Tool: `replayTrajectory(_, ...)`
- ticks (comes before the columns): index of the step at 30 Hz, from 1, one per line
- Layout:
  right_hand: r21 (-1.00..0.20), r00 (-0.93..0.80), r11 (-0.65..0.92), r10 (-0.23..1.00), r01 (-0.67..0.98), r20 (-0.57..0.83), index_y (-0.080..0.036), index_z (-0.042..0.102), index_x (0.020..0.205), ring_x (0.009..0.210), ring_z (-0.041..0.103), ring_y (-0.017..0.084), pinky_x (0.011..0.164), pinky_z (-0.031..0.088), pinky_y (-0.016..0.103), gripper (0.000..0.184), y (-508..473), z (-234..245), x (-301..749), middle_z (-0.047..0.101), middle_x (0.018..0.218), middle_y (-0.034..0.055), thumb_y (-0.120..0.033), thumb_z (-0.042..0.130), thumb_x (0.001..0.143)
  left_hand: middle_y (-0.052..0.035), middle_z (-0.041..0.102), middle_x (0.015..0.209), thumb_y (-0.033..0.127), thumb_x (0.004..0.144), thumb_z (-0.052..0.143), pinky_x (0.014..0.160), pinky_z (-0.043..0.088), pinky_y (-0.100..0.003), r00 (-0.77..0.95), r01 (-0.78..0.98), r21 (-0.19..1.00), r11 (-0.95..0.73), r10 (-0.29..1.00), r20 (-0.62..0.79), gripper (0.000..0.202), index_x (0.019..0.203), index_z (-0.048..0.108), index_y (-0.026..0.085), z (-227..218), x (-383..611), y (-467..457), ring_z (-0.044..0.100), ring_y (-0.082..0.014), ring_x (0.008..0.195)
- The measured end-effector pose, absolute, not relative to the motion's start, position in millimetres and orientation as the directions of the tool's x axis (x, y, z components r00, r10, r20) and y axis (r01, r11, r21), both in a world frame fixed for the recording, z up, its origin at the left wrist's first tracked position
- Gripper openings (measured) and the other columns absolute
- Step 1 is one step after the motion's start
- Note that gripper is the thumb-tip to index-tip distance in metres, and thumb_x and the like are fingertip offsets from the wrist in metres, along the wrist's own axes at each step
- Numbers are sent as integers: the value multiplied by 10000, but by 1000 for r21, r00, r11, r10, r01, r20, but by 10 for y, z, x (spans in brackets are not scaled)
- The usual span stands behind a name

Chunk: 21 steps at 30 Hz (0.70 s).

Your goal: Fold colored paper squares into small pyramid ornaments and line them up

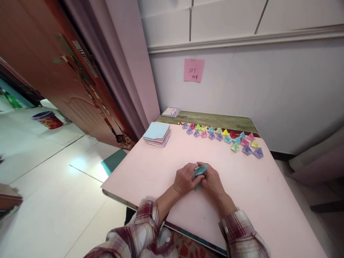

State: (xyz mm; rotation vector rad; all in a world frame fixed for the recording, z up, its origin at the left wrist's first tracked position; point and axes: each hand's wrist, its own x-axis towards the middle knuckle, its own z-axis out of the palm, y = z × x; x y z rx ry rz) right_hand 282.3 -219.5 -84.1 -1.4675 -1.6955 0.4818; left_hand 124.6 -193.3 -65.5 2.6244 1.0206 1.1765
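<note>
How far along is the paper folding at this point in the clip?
Done: some twenty small folded paper shapes sit in rows along the far side of the pink table. In hand: the left hand and right hand both pinch a light blue sheet, partly folded, near the table's middle. Left: a stack of flat coloured sheets lies at the far left corner, so plenty seems unfolded yet.

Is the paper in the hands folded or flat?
Folded: the paper is a small angled shape, pinched between the left hand and the right hand.
</note>
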Motion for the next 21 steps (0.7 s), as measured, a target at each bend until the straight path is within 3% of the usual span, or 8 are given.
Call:
replayTrajectory(4, -731, 21, 218, 953, 646, 303, -199, 608, 1163, 1007, 643, 216, 886, 514, 366, 417, -2201, -815, 2808, 673, 1127, 76, -167, 488, 765, -88, 672, 986, 284, 915, 463, 779, 516, -295, 492, 519, 344, -783, 602, 628, 247, 1121, 539, 170, -634, 1234, -1936, 641, -191, 921)
replayTrajectory(10, -704, -9, 245, 947, 666, 321, -212, 608, 1149, 967, 641, 204, 844, 512, 339, 386, -2205, -802, 2793, 670, 1106, 67, -168, 484, 786, -68, 667, 869, 246, 903, 435, 726, 459, -325, 505, 584, 308, -751, 634, 586, 230, 1054, 593, 175, -546, 1235, -1912, 628, -188, 799)
replayTrajectory(14, -683, -16, 264, 938, 681, 347, -206, 609, 1110, 902, 642, 200, 796, 513, 324, 379, -2194, -816, 2792, 675, 1037, 62, -139, 485, 758, -56, 637, 815, 295, 832, 540, 711, 411, -348, 592, 608, 224, -761, 623, 512, 201, 988, 632, 207, -410, 1262, -1804, 598, -205, 783)
replayTrajectory(21, -666, -37, 277, 936, 693, 350, -206, 595, 1044, 868, 621, 202, 763, 500, 316, 341, -2177, -812, 2784, 657, 994, 58, -128, 480, 732, -38, 625, 725, 198, 830, 558, 659, 394, -336, 650, 650, 86, -755, 611, 451, 63, 841, 619, 207, -350, 1332, -1716, 575, -207, 737)
